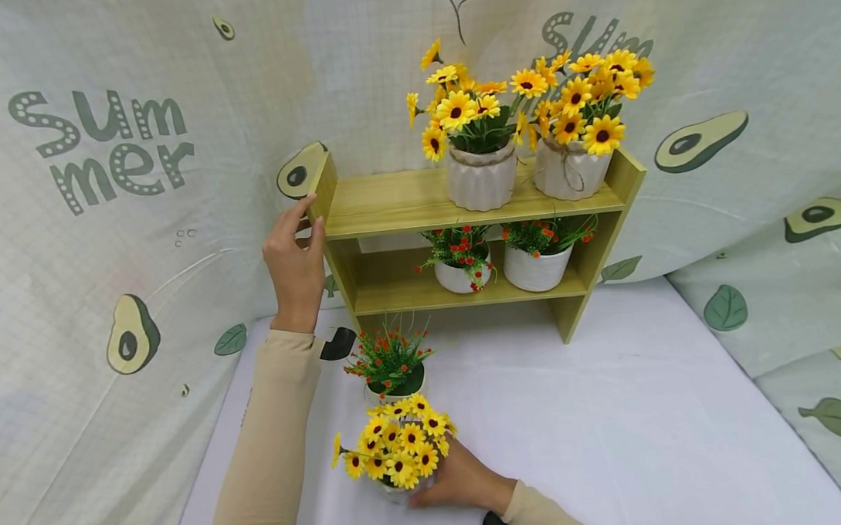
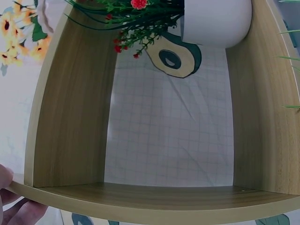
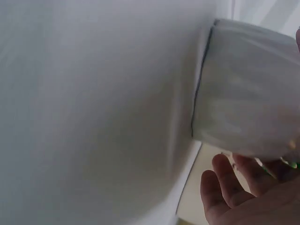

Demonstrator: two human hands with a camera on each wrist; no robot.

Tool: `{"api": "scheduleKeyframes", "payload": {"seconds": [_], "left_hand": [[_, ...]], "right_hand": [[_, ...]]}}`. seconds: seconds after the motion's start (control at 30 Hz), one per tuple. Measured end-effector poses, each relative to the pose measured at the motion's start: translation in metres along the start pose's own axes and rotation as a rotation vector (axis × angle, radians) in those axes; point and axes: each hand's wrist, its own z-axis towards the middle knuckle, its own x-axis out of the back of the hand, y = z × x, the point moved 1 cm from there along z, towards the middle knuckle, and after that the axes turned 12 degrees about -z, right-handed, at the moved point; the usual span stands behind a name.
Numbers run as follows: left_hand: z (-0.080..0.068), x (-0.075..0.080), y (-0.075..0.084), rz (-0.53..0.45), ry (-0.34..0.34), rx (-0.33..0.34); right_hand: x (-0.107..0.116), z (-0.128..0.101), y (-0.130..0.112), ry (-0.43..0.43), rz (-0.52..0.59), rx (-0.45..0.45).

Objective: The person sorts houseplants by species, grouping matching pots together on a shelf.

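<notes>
At the bottom centre of the frame your right hand [image 1: 463, 481] wraps its fingers around the white sunflower pot [image 1: 401, 491] on the table [image 1: 642, 425], likely rigid, top-heavy and breakable, so grip the body low, while your left hand [image 1: 295, 263] clasps the shelf [image 1: 390, 202] edge.

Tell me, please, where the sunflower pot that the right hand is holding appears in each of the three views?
Head: sunflower pot bottom centre on the white table, its yellow blooms hiding most of it, right hand gripping its side.
Left wrist: not in it; that view shows the wooden shelf.
Right wrist: its white wall fills the upper right.
Shared landmark: the right hand's fingers beside the pot.
</notes>
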Motion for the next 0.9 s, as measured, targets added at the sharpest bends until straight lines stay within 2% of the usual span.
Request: {"api": "scheduleKeyframes", "payload": {"seconds": [0.13,0.4,0.73,0.9], "left_hand": [[0.001,-0.001,0.001,-0.01,0.011,0.015],[0.002,-0.001,0.0,0.001,-0.005,-0.007],[-0.001,0.0,0.0,0.0,-0.006,-0.006],[-0.002,0.0,0.001,-0.003,0.005,0.023]], "right_hand": [[-0.003,0.003,-0.001,0.001,-0.006,0.023],[-0.005,0.005,-0.005,0.078,-0.078,0.065],[-0.006,-0.003,-0.008,0.13,-0.038,0.009],[0.005,-0.015,-0.018,0.152,-0.032,-0.017]]}}
